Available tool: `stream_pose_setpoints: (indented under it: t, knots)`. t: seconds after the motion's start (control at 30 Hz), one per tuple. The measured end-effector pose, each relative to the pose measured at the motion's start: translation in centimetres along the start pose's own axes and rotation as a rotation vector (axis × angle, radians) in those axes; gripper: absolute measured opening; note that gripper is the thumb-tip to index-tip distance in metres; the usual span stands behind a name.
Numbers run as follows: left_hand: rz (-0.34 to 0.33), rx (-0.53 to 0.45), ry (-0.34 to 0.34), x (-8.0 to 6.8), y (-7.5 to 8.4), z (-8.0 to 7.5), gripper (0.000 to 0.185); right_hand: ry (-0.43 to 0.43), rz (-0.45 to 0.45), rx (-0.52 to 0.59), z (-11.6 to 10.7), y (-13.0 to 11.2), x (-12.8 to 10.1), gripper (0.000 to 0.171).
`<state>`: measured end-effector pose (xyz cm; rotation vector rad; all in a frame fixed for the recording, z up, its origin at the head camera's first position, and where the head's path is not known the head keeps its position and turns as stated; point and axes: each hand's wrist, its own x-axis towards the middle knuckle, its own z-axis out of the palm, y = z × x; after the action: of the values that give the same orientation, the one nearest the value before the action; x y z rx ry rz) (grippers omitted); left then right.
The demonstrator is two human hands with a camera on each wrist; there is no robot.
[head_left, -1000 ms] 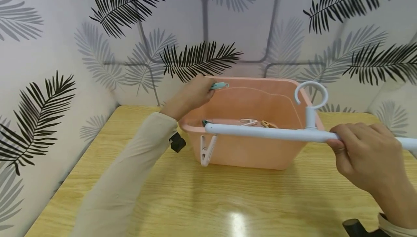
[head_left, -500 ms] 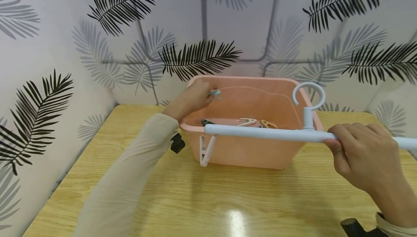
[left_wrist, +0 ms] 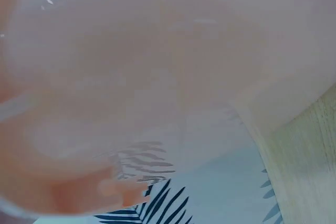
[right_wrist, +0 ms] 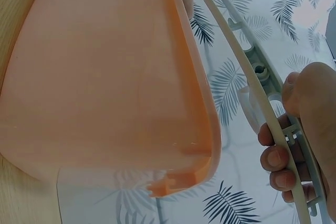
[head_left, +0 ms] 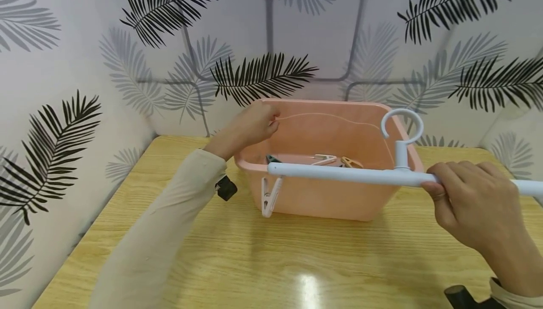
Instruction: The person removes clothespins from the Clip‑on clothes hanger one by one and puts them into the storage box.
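My left hand (head_left: pixel 257 124) is over the left side of a peach plastic basin (head_left: pixel 314 196); thumb and fingertips stand apart and no clip shows between them. With my right hand (head_left: pixel 477 203) I grip the bar of a pale blue-white hanger (head_left: pixel 343 171), held level across the basin's front, its round hook upward. In the right wrist view, my right fingers (right_wrist: pixel 283 169) curl around the hanger (right_wrist: pixel 257 72). A whitish clothespin (head_left: pixel 269 200) hangs below the bar's left end. Inside the basin lie a white clothespin (head_left: pixel 324 159), a yellow one (head_left: pixel 351 163) and a dark green one (head_left: pixel 272 159).
The basin stands on a wood-grain table (head_left: pixel 271 262). Behind and to the left are walls covered in leaf-patterned paper (head_left: pixel 309 30). Black wrist devices, one of them at my left wrist (head_left: pixel 226 188), project below the sleeves.
The teal clothespin in my left hand lowered into the basin and is out of sight now; the thumb and fingertips have parted. My right hand and the hanger stay nearly still.
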<state>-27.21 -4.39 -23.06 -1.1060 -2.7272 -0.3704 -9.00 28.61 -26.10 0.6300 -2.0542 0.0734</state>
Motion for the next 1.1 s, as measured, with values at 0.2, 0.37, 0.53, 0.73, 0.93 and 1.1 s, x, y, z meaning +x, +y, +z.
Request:
stream_pose_setpoints:
  t: [0.2,0.37,0.53,0.73,0.93,1.1]
  knots:
    - [0.067,-0.068,0.092,-2.1,0.3,-0.9,0.014,0.002,-0.006,0.007,0.3,0.0,-0.1,0.057]
    - [0.108,-0.108,0.135,-4.0,0.8,-1.5,0.013,-0.001,-0.005,0.005,0.4,0.0,-0.1,0.057]
    - [0.149,-0.105,0.157,-5.6,1.3,-1.7,0.018,-0.010,-0.003,0.009,0.5,0.0,-0.1,0.057]
    - [0.166,-0.225,0.155,-7.7,2.7,-1.7,0.011,-0.011,-0.006,-0.001,0.4,0.0,0.0,0.056]
    - [0.136,-0.311,0.172,-9.9,3.9,-1.7,0.011,0.008,-0.023,-0.001,0.4,-0.1,0.5,0.056]
    - [0.126,-0.349,0.243,-11.0,4.2,-1.3,0.016,0.019,-0.023,0.007,0.5,-0.4,0.5,0.054]
